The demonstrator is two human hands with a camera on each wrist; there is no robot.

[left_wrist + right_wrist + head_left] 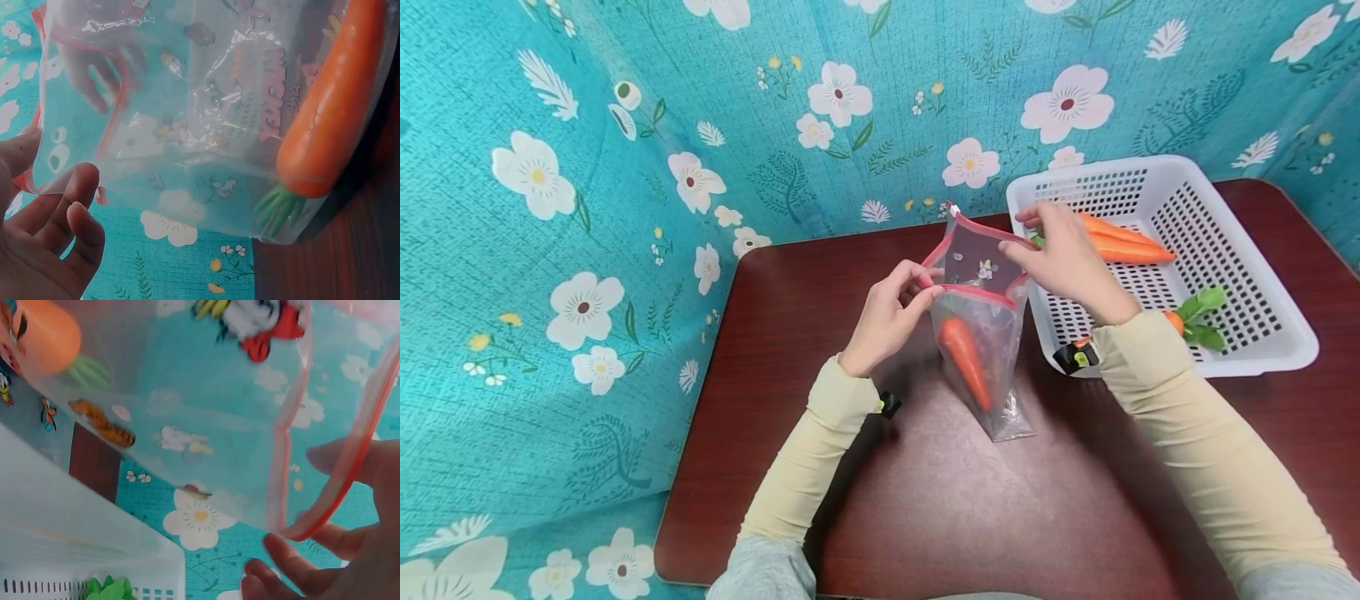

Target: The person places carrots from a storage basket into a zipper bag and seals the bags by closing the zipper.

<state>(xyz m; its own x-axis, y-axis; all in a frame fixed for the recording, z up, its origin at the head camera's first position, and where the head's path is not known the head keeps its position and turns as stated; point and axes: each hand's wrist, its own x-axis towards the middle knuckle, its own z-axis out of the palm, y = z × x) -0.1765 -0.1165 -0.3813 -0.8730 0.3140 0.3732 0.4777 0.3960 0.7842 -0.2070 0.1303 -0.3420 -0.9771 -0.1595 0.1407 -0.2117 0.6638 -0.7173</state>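
Note:
A clear zip bag (1000, 333) with red zip edging and cartoon prints stands on the table, its mouth spread. Inside it a carrot (966, 358) leans, its green stalks (279, 205) upward in the head view. The left hand (887, 312) pinches the bag's near left rim between thumb and fingers. At the right side of the mouth, the right hand (1063, 254) touches the red zip edge (344, 481), its thumb and fingers spread apart on either side of the film. A white zip slider (955, 211) sits at the far corner.
Right of the bag is a white plastic basket (1262, 304) holding several carrots (1123, 243), one with green leaves (1206, 317). The dark red-brown table (790, 333) ends at a teal flowered cloth (887, 125) behind and on the left.

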